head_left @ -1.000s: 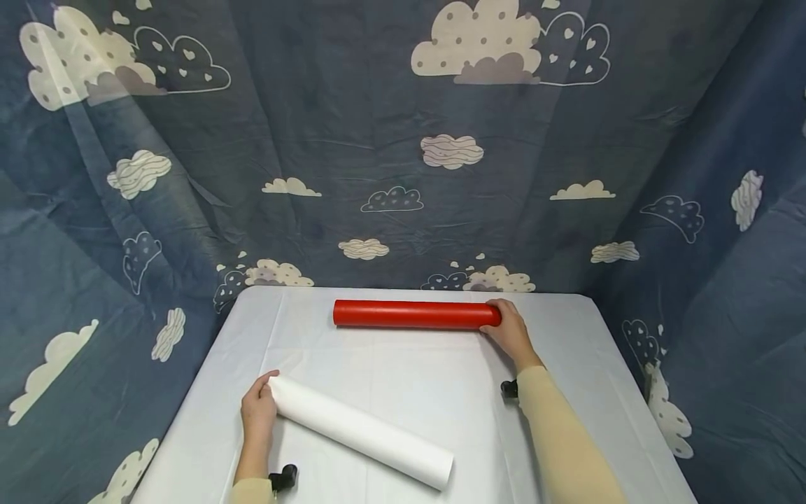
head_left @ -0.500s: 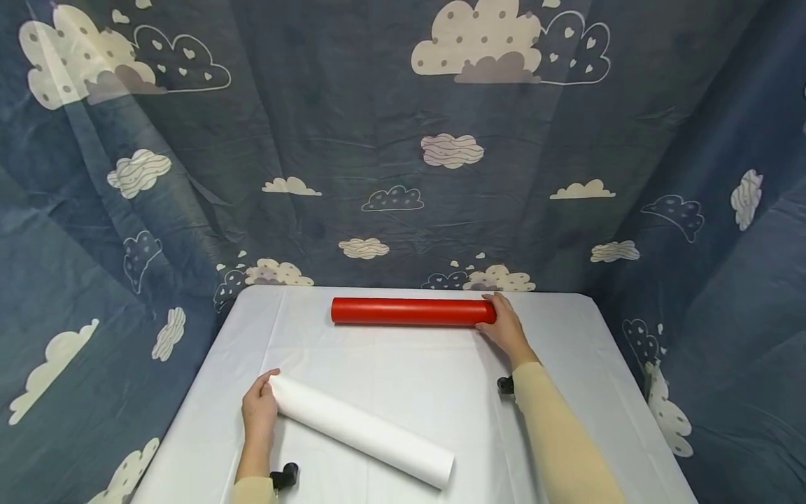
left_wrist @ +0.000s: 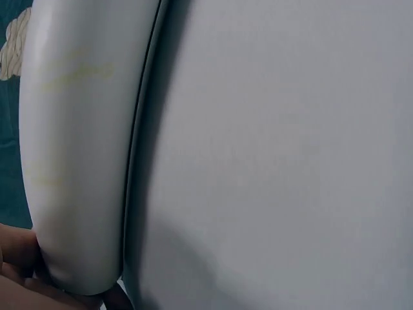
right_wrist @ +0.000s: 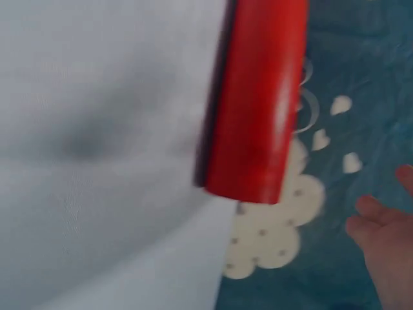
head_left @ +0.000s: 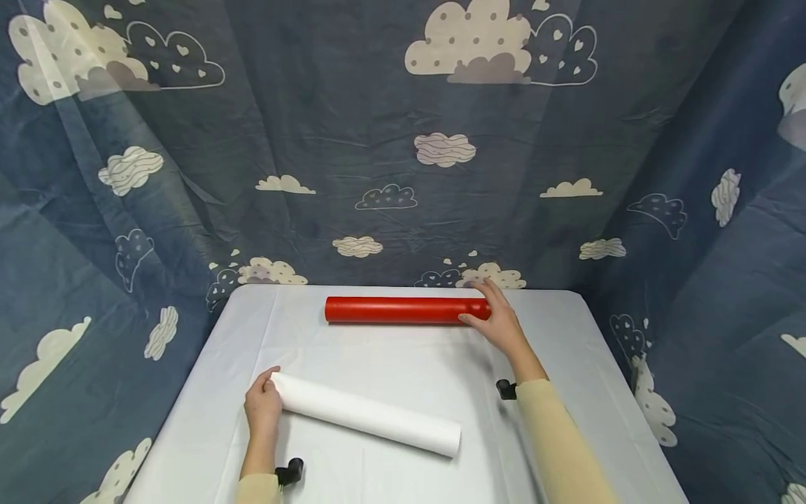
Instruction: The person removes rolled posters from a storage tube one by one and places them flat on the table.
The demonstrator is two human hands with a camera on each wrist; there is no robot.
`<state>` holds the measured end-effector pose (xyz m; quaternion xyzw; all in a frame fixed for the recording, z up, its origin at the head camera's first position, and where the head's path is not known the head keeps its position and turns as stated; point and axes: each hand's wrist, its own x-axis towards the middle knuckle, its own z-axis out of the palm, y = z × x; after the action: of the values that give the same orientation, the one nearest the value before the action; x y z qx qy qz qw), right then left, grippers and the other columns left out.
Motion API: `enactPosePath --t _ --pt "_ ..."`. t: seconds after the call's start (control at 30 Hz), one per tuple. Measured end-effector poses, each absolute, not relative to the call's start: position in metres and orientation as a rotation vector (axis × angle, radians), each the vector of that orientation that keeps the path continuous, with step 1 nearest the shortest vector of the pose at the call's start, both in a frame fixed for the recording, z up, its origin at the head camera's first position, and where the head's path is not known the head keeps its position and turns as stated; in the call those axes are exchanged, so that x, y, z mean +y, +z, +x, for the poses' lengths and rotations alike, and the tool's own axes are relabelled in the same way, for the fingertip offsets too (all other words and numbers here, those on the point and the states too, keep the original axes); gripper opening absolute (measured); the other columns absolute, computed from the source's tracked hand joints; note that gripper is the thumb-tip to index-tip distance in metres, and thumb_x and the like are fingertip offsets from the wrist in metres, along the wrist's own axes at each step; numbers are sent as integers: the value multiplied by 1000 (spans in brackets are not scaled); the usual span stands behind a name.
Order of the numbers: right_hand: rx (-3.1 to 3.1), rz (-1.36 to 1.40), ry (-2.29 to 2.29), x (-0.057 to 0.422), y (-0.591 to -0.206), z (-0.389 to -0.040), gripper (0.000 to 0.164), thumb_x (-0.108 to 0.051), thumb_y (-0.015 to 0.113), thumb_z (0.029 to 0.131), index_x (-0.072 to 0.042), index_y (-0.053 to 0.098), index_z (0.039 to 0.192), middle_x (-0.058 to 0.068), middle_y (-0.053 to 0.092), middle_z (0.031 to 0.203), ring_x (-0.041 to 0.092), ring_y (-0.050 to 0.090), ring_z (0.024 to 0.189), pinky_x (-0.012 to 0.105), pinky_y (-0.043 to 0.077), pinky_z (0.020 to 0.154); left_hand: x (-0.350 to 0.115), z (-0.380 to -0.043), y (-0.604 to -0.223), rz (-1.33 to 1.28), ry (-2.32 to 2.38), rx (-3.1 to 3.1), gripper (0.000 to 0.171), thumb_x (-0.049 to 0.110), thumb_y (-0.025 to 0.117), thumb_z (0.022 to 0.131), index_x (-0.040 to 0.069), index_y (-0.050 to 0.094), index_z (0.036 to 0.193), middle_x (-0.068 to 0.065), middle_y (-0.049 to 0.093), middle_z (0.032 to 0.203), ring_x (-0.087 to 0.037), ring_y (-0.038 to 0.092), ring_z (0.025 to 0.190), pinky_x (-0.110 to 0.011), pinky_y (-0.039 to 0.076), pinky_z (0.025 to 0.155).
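A red roll (head_left: 403, 310) lies crosswise near the table's far edge. Over its right end is my right hand (head_left: 502, 323), fingers spread. In the right wrist view that hand (right_wrist: 390, 248) is apart from the end of the red roll (right_wrist: 255, 103). Closer to me, a white roll (head_left: 371, 413) slants down to the right. My left hand (head_left: 262, 406) grips its left end. Fingers of the left hand (left_wrist: 19, 271) wrap the end of the white roll (left_wrist: 77, 142) in the left wrist view, where faint yellow marks show on its surface.
A white cloth covers the table (head_left: 378, 350). Behind and to both sides hangs a blue curtain (head_left: 327, 126) printed with clouds. Small black devices sit at my left wrist (head_left: 290, 472) and right wrist (head_left: 506, 389).
My right hand has let go of the red roll and spread its fingers. The white roll's right end has swung a little away from me, its left end still in my left hand.
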<state>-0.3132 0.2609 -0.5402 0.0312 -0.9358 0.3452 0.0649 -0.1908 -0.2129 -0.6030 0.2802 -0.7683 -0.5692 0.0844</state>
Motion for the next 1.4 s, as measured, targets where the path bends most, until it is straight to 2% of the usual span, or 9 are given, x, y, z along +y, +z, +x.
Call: enactPosePath --t 0.33,0.53,0.73,0.87,0.93,1.0,1.1,1.2,1.4 --pt "-2826 290 979 231 -531 -242 82 -41 88 87 -30 48 158 11 40 169 43 44 152 71 42 114 -191 -191 -600 775 -1802 -2316 46 12 33 111 1 58 149 -27 46 162 -46 34 156 -60 33 123" --pt "-2849 446 871 209 -551 -209 76 -36 92 83 -27 58 151 11 50 161 40 48 149 64 48 112 -182 -192 -598 740 -1864 -2306 45 16 39 111 2 58 149 -27 50 159 -44 38 154 -59 34 123" --pt "-2854 483 741 200 -579 -194 69 -25 93 81 -27 64 144 9 56 156 36 52 146 57 50 112 -179 -192 -598 751 -1924 -2326 45 22 43 111 6 57 151 -26 49 161 -44 35 156 -60 33 125" --pt "-2834 473 632 198 -589 -194 64 -22 93 81 -27 67 140 7 59 152 34 52 145 55 48 115 -178 -192 -600 701 -1755 -2401 43 22 45 111 5 60 147 -27 60 149 -45 52 141 -56 47 111" --pt "-2835 471 579 198 -593 -195 61 -22 93 81 -26 68 137 7 61 150 34 52 144 54 47 116 -175 -191 -600 637 -1573 -2458 41 21 48 110 3 62 145 -29 63 137 -45 58 127 -54 50 99" --pt "-2848 467 532 197 -595 -196 59 -22 93 81 -25 70 135 7 62 148 34 53 143 54 48 116 -172 -191 -598 535 -1365 -2500 38 19 54 109 3 64 142 -27 61 130 -43 58 118 -54 48 94" --pt "-2865 464 488 197 -598 -198 55 -21 93 81 -24 71 132 7 62 147 35 53 143 53 47 116 -167 -192 -592 294 -1157 -2520 38 15 68 102 5 67 139 -23 57 138 -43 54 125 -60 43 100" --pt "-2857 461 474 197 -600 -199 55 -20 93 81 -23 72 131 7 62 147 35 53 142 53 47 117 -160 -196 -586 -14 -1037 -2557 48 13 81 92 11 69 139 -21 55 150 -47 50 136 -66 38 108" --pt "-2821 476 499 196 -602 -202 54 -18 94 79 -23 73 129 7 63 145 35 54 141 54 47 116 -146 -206 -588 -355 -826 -2827 73 20 91 81 18 63 149 -17 55 158 -43 51 145 -69 38 116"
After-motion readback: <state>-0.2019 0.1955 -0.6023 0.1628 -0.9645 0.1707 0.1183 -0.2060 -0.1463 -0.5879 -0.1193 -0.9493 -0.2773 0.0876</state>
